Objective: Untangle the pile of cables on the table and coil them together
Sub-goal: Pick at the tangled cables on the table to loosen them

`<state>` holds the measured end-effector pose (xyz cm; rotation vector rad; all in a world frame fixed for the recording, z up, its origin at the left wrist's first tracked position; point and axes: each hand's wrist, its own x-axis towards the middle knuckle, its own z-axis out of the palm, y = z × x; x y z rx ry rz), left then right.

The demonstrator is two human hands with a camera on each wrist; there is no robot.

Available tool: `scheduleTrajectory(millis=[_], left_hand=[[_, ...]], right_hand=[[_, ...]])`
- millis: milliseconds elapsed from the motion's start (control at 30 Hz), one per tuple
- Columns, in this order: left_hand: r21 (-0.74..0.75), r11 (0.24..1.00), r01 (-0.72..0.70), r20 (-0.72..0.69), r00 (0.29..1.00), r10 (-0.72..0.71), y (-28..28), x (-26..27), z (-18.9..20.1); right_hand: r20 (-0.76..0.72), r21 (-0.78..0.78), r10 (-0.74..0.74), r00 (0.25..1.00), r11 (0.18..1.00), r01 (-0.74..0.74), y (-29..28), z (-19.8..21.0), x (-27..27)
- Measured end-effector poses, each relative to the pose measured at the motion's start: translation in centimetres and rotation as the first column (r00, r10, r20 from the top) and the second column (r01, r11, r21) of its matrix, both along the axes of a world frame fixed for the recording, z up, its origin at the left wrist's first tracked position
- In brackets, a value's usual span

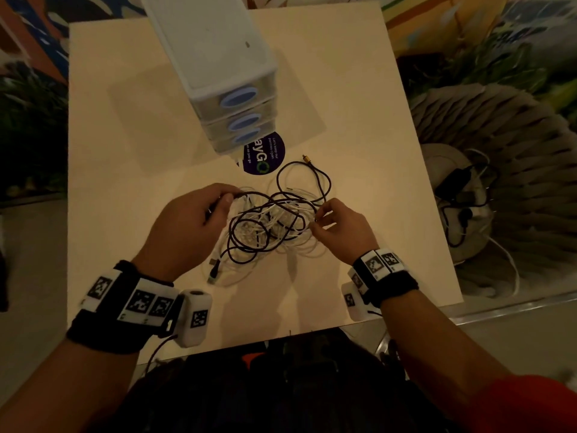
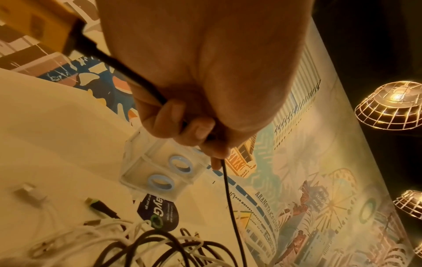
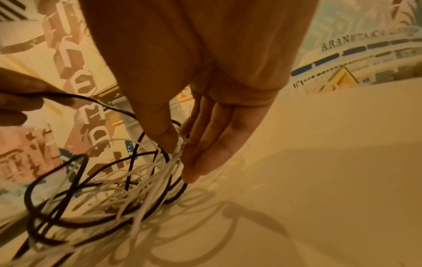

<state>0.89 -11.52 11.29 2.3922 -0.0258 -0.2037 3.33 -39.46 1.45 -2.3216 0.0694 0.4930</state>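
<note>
Early untangling: dark and white cables [image 1: 271, 223] lie knotted mid-table, none coiled.
Your left hand [image 1: 190, 226] grips a dark cable [image 2: 230, 202]; your right hand [image 1: 340, 228] pinches white strands [image 3: 175, 157].

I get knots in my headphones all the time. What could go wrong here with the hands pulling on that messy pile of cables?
The left hand grips a black cable while the right hand pinches white cable strands. Pulling them apart could tighten the tangle, since black and white loops cross each other. A hard tug might also drag the loose gold-tipped plug across the table.
</note>
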Motion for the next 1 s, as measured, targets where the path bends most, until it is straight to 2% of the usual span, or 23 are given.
scheduleTrajectory(millis=[133, 233, 300, 400, 467, 533, 600, 667, 733, 767, 833, 933, 1000], left_hand=[[-0.098, 0.995, 0.013, -0.021, 1.0, -0.015, -1.2, 0.4, 0.8], [-0.097, 0.992, 0.078, -0.022, 0.996, -0.081, -2.5, 0.9, 1.3], [-0.099, 0.985, 0.139, -0.017, 0.99, -0.142, -3.4, 1.2, 1.9], [-0.129, 0.963, 0.237, -0.043, 0.969, -0.244, -4.7, 0.8, 2.5], [-0.114, 0.933, 0.34, -0.096, 0.931, -0.351, -5.1, 0.2, 2.3], [-0.051, 0.894, 0.444, -0.167, 0.879, -0.446, -5.1, -0.4, 1.6], [-0.024, 0.863, 0.505, -0.251, 0.832, -0.494, -5.1, -1.0, 0.6], [-0.011, 0.829, 0.56, -0.31, 0.786, -0.535, -5.2, -1.6, -0.3], [0.004, 0.797, 0.604, -0.345, 0.749, -0.566, -5.6, -2.2, -1.2], [0.019, 0.783, 0.622, -0.357, 0.736, -0.575, -5.8, -2.4, -1.6], [0.064, 0.75, 0.658, -0.369, 0.714, -0.595, -6.6, -2.8, -2.3], [0.111, 0.708, 0.697, -0.37, 0.69, -0.622, -7.8, -3.1, -3.2], [0.119, 0.71, 0.695, -0.369, 0.694, -0.618, -8.0, -3.1, -3.5]], right_hand=[[-0.012, 0.022, 0.015, 1.0, 1.0, -0.015, -0.2, -0.1, 0.0], [0.136, -0.006, 0.078, 0.988, 0.997, -0.078, -0.2, 0.4, -0.1], [0.245, -0.009, 0.144, 0.959, 0.989, -0.146, -0.1, 1.0, 0.0], [0.252, -0.032, 0.236, 0.939, 0.971, -0.235, -0.1, 1.9, 0.3], [0.239, -0.05, 0.209, 0.948, 0.978, -0.203, -0.7, 2.0, 0.3], [0.171, -0.05, 0.175, 0.97, 0.984, -0.169, -1.7, 1.7, 0.1], [0.024, -0.015, 0.155, 0.988, 0.988, -0.155, -2.8, 1.2, -0.2], [-0.158, 0.152, 0.079, 0.984, 0.987, -0.055, -3.3, 0.9, -0.5], [-0.334, 0.335, -0.007, 0.942, 0.934, 0.126, -3.0, 1.5, -0.5], [-0.392, 0.362, -0.026, 0.92, 0.915, 0.181, -2.6, 1.9, -0.4], [-0.436, 0.322, -0.029, 0.899, 0.928, 0.186, -1.5, 2.4, 0.0], [-0.382, 0.238, 0.009, 0.924, 0.967, 0.088, 0.0, 2.4, 0.8], [-0.344, 0.203, 0.01, 0.939, 0.977, 0.064, 0.5, 2.1, 1.2]])
